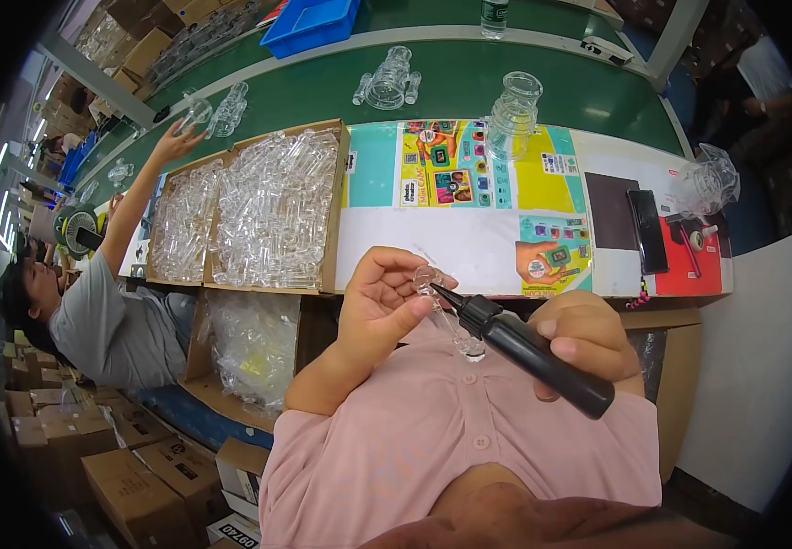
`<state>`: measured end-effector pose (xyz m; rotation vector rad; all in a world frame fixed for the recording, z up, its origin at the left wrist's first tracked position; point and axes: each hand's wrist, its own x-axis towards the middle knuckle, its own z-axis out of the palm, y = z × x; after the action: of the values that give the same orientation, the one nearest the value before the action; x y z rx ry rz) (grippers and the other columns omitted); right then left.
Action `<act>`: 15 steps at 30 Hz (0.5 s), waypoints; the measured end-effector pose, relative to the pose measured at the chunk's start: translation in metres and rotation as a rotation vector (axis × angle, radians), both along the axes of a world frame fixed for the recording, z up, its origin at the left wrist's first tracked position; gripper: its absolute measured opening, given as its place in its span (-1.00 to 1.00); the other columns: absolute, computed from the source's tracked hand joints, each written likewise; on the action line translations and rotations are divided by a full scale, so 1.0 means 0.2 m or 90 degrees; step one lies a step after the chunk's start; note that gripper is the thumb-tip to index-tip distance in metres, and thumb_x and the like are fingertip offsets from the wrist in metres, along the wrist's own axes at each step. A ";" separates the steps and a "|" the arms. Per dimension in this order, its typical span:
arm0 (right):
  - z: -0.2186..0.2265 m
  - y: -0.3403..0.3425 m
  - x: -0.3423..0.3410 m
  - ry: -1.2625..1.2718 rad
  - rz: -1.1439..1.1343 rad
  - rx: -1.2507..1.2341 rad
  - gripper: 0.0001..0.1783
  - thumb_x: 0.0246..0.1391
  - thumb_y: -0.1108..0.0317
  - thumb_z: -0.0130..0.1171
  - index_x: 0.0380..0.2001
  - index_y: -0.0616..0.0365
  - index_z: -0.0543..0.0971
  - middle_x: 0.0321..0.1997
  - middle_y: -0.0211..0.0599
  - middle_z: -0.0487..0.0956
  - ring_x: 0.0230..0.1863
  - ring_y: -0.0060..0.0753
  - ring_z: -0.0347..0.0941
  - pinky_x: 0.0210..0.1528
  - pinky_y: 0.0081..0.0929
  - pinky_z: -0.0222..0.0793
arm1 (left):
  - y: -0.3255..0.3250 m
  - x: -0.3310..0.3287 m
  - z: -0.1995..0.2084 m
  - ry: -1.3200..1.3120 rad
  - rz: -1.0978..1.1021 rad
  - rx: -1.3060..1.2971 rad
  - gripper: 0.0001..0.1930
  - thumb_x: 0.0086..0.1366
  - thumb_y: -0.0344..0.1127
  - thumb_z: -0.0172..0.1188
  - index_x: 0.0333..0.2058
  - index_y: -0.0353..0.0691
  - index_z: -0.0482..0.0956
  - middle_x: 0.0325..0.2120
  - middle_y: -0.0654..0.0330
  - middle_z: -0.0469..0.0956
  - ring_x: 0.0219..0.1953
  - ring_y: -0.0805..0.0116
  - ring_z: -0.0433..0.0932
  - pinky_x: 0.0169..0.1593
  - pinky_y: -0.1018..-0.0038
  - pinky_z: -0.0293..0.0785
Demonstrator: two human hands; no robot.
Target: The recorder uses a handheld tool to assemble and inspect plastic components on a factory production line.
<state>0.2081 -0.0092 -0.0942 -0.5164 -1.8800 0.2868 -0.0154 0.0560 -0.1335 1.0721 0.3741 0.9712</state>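
My left hand [373,306] pinches a small transparent piece [470,347] between thumb and fingers. It has a rounded upper end and a slim stem that runs down to a wider foot, in front of my chest. My right hand [590,337] is wrapped round a black squeeze bottle [542,359], which lies tilted with its pointed nozzle toward the left. The nozzle's tip is at the piece's upper end, by my left fingertips; whether it touches I cannot tell.
Cardboard boxes [344,206] full of transparent parts stand left on the green table [451,57]. Beyond the printed sheets are transparent assembled vessels [512,119]. A phone [647,231] lies right, a blue bin [309,26] at the back. A co-worker [117,320] on the left holds a transparent piece.
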 end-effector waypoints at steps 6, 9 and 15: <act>-0.02 0.04 -0.01 -0.027 -0.020 0.157 -0.61 -0.25 0.49 0.26 -0.27 0.33 0.41 -0.33 -0.13 0.42 -0.49 -0.27 0.43 -0.47 -0.45 0.40 | -0.01 0.00 0.00 0.002 0.028 0.031 -0.66 0.11 -0.58 0.10 -0.15 -0.30 0.21 -0.23 -0.06 0.46 -0.12 0.27 0.47 -0.04 0.42 0.41; -0.02 0.05 -0.02 -0.028 -0.021 0.170 -0.64 -0.26 0.54 0.20 -0.29 0.35 0.41 -0.34 -0.12 0.42 -0.49 -0.27 0.43 -0.47 -0.45 0.40 | -0.03 0.02 0.01 0.056 0.098 0.024 -0.62 0.07 -0.40 0.21 -0.19 -0.29 0.23 -0.29 -0.06 0.48 -0.23 0.24 0.51 -0.10 0.38 0.44; -0.02 0.06 -0.01 -0.037 -0.014 0.177 -0.64 -0.25 0.51 0.22 -0.29 0.37 0.41 -0.36 -0.13 0.42 -0.49 -0.28 0.43 -0.48 -0.45 0.39 | -0.01 0.02 -0.02 0.060 0.121 0.060 -0.64 0.08 -0.46 0.18 -0.19 -0.30 0.23 -0.27 -0.09 0.48 -0.23 0.23 0.52 -0.10 0.36 0.45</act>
<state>0.2057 0.0031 -0.0991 -0.3582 -1.9304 -0.0054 -0.0120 0.0542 -0.1371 1.1865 0.5191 1.1188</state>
